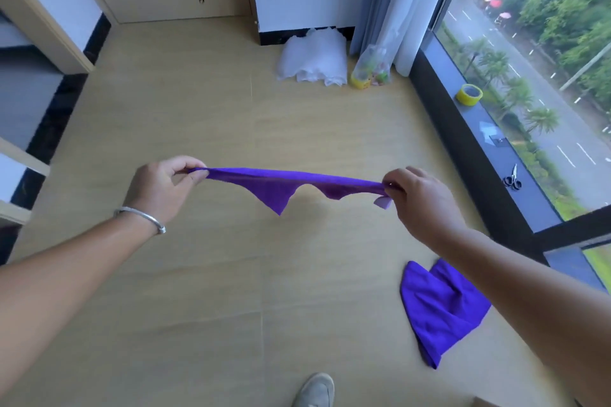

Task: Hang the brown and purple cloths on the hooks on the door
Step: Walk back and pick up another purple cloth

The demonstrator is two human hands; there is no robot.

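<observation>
Purple cloth (284, 187) stretched taut, edge sagging in points

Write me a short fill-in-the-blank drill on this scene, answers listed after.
1. Both hands stretch a ____ cloth between them.
2. The bracelet sits on the ____ wrist.
3. A second purple cloth lies on the ____.
4. On the window ledge, beyond the scissors, sits a roll of ____ tape.

Answers: purple; left; floor; yellow
</observation>
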